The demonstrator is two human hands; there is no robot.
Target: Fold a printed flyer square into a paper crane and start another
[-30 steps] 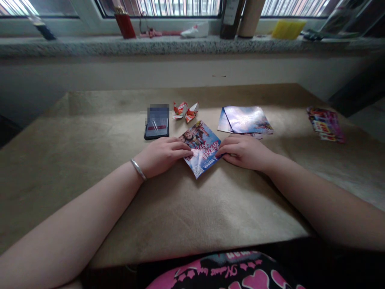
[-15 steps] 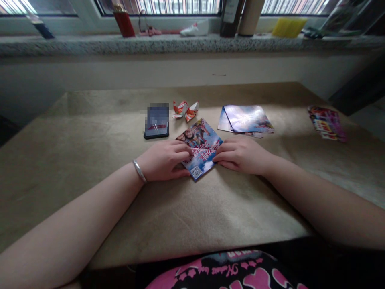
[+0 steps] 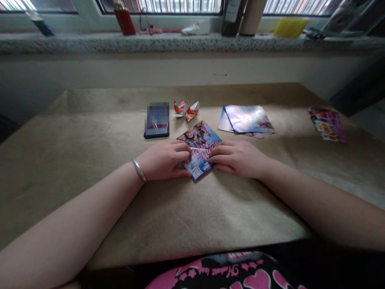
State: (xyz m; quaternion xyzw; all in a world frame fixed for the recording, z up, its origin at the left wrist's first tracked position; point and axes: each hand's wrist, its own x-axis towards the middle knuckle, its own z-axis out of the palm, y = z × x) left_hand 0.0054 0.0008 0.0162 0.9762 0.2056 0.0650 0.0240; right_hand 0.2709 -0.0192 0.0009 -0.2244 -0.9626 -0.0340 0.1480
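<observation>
A folded sheet of printed glossy paper (image 3: 201,138) lies on the table in a diamond shape, one corner pointing toward me. It carries pictures, red-and-white lettering and a QR code, and a crease line crosses its middle. My left hand (image 3: 165,159), with a silver bangle at the wrist, grips the left corner, its fingers curled on top and the thumb at the lower left edge. At the right corner, my right hand (image 3: 237,157) has its fingers closed over the paper. What lies under the fingers is hidden.
Beyond the paper are a phone (image 3: 157,120) with a blurred screen and a folded orange-and-white paper piece (image 3: 186,110). Glossy sheets (image 3: 248,119) lie at the back right, and colourful printed papers (image 3: 327,124) farther right. Bottles and a yellow block (image 3: 290,27) stand on the windowsill (image 3: 168,44).
My right hand has slid slightly left and inward over the paper's right corner. The left hand keeps its grip, almost unmoved.
</observation>
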